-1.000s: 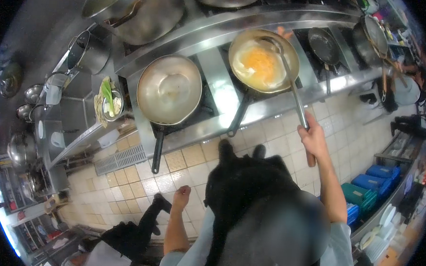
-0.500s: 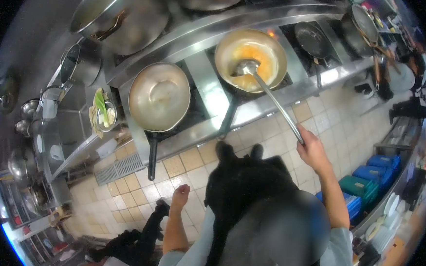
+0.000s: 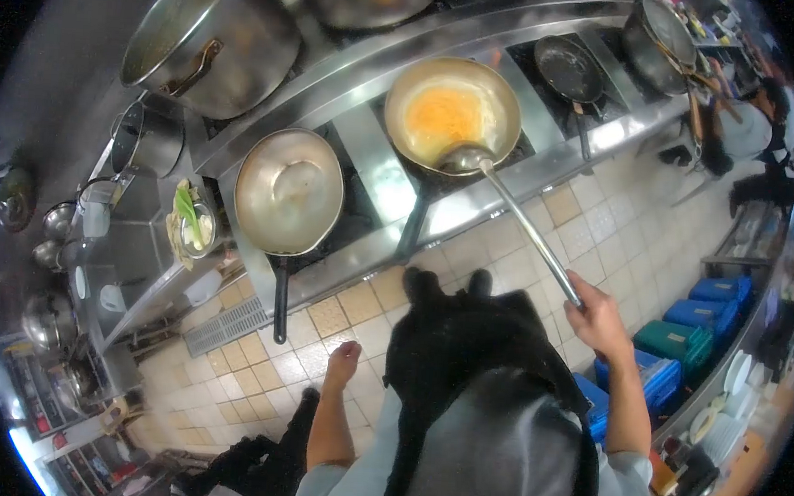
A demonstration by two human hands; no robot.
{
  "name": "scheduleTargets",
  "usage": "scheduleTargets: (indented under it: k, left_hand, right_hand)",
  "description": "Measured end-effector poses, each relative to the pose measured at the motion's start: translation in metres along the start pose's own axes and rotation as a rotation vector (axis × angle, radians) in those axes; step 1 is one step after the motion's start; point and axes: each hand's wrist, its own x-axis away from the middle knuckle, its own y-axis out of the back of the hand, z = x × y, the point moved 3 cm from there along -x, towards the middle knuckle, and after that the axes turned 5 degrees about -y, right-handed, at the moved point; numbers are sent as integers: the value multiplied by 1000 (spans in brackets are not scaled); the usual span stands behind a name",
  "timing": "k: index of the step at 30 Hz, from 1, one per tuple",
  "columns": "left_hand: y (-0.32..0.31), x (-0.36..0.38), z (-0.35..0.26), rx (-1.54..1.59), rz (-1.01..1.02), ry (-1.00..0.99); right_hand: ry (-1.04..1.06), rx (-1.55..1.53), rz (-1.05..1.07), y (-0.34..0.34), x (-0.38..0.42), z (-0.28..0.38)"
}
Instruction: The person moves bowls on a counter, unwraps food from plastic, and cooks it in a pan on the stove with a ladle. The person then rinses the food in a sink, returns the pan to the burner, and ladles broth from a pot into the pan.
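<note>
My right hand (image 3: 595, 317) is wrapped round the end of a long-handled metal ladle (image 3: 533, 231). The ladle's bowl rests low inside a frying pan (image 3: 508, 96), against its near side. An orange-yellow patch with pale edges, egg-like in look, (image 3: 446, 115) lies in that pan. Its dark handle points down towards me. My left hand (image 3: 343, 361) hangs in the air over the floor, fingers curled in, with nothing visible in them. Nearest to it is the black handle of a second pan (image 3: 289, 191), which holds no food that I can see.
Large steel pots (image 3: 227, 47) stand behind the burners. A small black pan (image 3: 569, 69) sits further right. At the left is a bowl with green leaves (image 3: 188, 208). Blue and green bins (image 3: 673, 342) line the right side. Someone in dark trousers (image 3: 262, 453) is behind on my left.
My right hand has drawn back and down, pulling the ladle's bowl from the middle of the pan to its near side. More of the orange patch now shows. The view has shifted slightly.
</note>
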Motion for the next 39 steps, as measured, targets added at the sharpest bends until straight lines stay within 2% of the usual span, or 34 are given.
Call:
scheduleTargets:
  k: [4,9,12,15,22,25,30,32,33,35,39]
  left_hand:
    - [3,12,-10,10,15,21]
    - [7,21,12,31,-19,57]
    - [9,28,19,68,-27,92]
    - [11,36,13,92,-44,137]
    - [6,34,33,99,-57,108]
    - [13,39,18,68,-66,116]
    - [9,39,41,113,-74,144]
    - [9,40,44,142,-84,138]
    - [9,39,47,135,-90,143]
    - [7,37,51,131,-96,147]
    - [6,34,52,129,-87,135]
  right_hand:
    - [2,-2,-29,-13,-18,4]
    - [40,-14,-70,-34,-49,4]
    - [-9,-59,-36,-45,-71,0]
    - [120,30,-125,-53,-90,-10]
    - [25,-43,-123,-46,-108,22]
    - [-32,-110,-145,-45,-104,21]
    - [-117,-168,-201,-43,-103,15]
    - [-194,-436,-121,-46,-102,21]
    - [-196,-436,-123,-47,-100,23]
    - [-281,-667,24,-53,-96,27]
    - [-340,-822,182,-53,-87,44]
